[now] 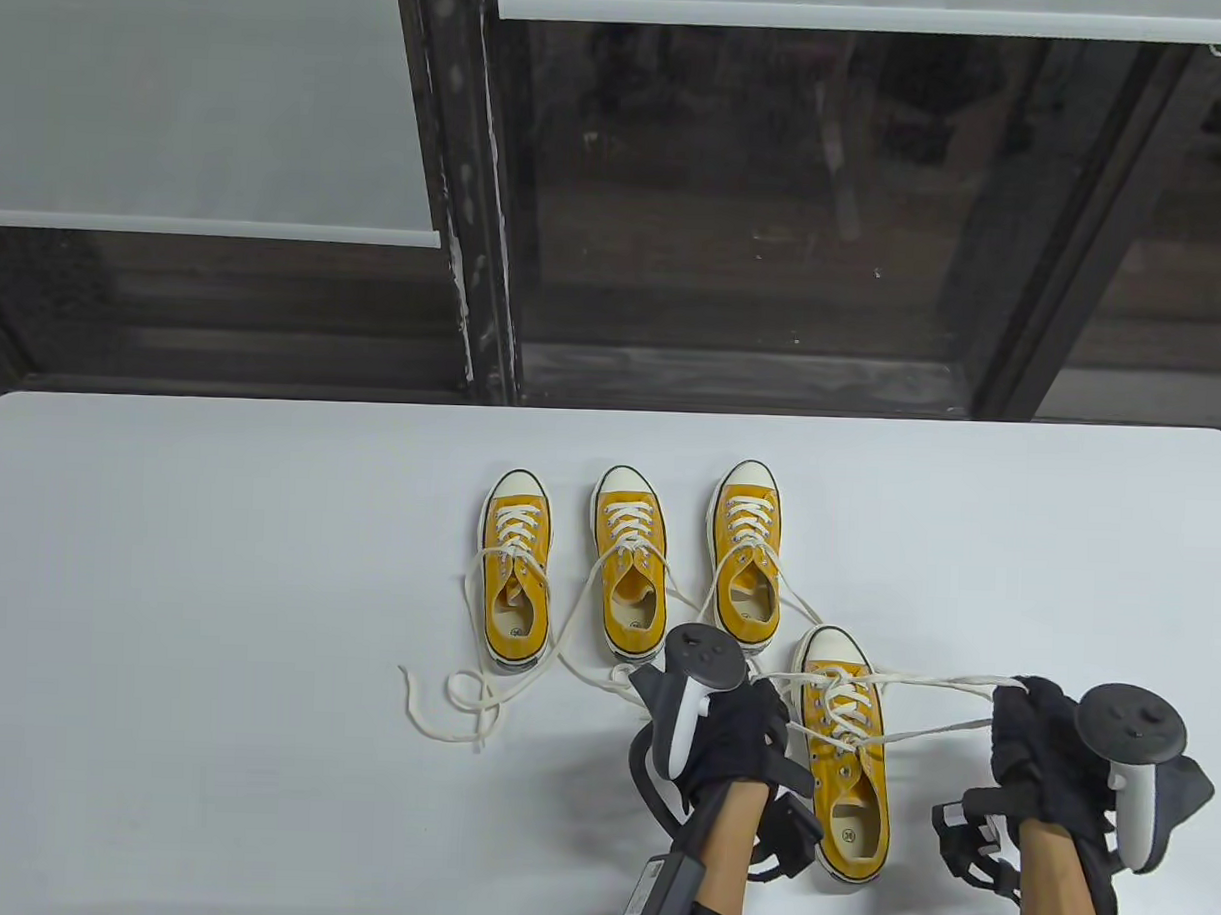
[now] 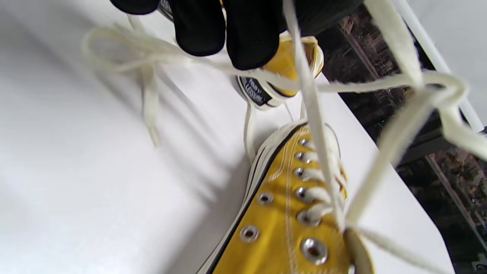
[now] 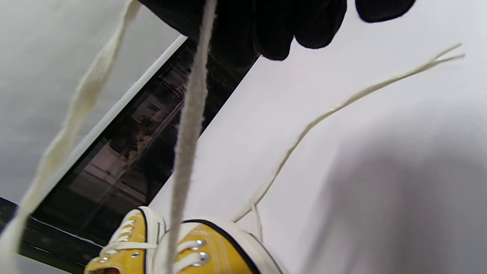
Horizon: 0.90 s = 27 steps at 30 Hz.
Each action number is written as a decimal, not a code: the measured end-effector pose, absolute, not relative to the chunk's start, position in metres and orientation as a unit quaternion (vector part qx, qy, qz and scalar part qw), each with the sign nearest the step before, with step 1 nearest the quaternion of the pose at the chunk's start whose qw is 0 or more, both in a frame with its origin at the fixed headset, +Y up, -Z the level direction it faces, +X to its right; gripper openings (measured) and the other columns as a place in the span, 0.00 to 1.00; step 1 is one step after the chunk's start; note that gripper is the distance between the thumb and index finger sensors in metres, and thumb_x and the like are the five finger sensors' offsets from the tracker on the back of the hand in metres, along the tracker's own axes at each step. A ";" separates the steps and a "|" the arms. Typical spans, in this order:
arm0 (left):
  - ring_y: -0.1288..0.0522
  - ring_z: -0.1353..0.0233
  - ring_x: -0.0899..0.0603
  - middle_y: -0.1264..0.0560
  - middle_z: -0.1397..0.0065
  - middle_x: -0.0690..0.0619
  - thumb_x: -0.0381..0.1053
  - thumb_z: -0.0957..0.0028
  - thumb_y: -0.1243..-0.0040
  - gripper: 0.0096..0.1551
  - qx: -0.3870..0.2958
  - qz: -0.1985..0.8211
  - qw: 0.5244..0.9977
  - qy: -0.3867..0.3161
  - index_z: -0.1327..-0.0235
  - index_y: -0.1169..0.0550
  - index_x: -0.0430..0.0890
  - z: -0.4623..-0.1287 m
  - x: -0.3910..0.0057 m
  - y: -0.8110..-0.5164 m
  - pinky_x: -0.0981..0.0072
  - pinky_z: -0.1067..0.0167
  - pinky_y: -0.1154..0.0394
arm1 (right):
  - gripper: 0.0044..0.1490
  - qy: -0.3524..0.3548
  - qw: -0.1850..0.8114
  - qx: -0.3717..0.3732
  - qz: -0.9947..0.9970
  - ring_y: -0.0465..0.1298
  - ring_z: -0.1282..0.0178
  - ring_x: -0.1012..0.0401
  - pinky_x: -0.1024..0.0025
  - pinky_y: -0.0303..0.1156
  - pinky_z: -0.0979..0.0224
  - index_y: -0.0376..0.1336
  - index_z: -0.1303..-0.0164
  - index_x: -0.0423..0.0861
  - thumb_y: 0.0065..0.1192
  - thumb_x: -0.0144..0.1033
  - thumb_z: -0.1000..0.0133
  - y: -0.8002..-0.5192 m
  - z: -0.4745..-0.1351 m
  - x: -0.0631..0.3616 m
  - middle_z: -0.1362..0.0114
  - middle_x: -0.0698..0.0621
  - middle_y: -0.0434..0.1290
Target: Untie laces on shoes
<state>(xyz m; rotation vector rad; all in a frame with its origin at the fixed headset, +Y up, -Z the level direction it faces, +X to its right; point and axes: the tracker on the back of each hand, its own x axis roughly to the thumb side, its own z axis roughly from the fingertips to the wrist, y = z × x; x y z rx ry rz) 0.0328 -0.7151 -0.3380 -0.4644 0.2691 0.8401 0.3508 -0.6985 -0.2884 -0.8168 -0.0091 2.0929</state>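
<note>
Four yellow sneakers with white laces lie on the white table (image 1: 217,564). Three stand in a row at the back: left (image 1: 514,579), middle (image 1: 628,578), right (image 1: 745,562). The fourth (image 1: 845,756) lies nearer, between my hands. My right hand (image 1: 1017,697) grips two strands of its lace (image 1: 938,679) and holds them taut to the right. The strands (image 3: 188,114) run up into its fingers (image 3: 304,23). My left hand (image 1: 767,698) is at the shoe's left side. A strand (image 2: 310,102) rises from the eyelets to its fingers (image 2: 247,34), which seem to pinch it.
Loose lace ends (image 1: 462,707) from the back shoes trail over the table in front of the left shoe and under my left hand. The table's far edge (image 1: 612,413) borders a dark window.
</note>
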 end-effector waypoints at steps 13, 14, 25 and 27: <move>0.41 0.16 0.35 0.32 0.21 0.47 0.57 0.31 0.46 0.22 -0.208 0.452 0.854 0.148 0.26 0.28 0.53 -0.334 -0.032 -0.687 0.30 0.22 0.50 | 0.23 0.038 0.661 -0.264 0.702 0.52 0.15 0.37 0.34 0.51 0.21 0.59 0.25 0.45 0.47 0.40 0.29 -0.678 -0.283 0.398 0.16 0.39 0.52; 0.41 0.16 0.35 0.32 0.21 0.47 0.57 0.31 0.46 0.23 -0.212 0.452 0.853 0.155 0.26 0.28 0.53 -0.333 -0.040 -0.686 0.30 0.22 0.50 | 0.23 0.030 0.636 -0.287 0.716 0.52 0.16 0.37 0.34 0.51 0.21 0.60 0.25 0.45 0.48 0.40 0.29 -0.674 -0.280 0.403 0.15 0.39 0.53; 0.44 0.14 0.33 0.36 0.17 0.44 0.62 0.32 0.48 0.32 -0.204 0.415 0.864 0.199 0.18 0.34 0.50 -0.314 -0.104 -0.685 0.28 0.22 0.51 | 0.36 0.032 0.443 -0.400 0.802 0.46 0.16 0.34 0.31 0.47 0.22 0.49 0.12 0.45 0.50 0.45 0.29 -0.664 -0.264 0.413 0.14 0.34 0.47; 0.46 0.13 0.32 0.38 0.15 0.44 0.62 0.32 0.48 0.35 -0.179 0.374 0.891 0.185 0.16 0.38 0.50 -0.312 -0.114 -0.674 0.26 0.22 0.53 | 0.37 0.019 0.420 -0.379 0.825 0.46 0.15 0.35 0.31 0.47 0.22 0.48 0.12 0.46 0.50 0.45 0.29 -0.654 -0.263 0.409 0.14 0.35 0.47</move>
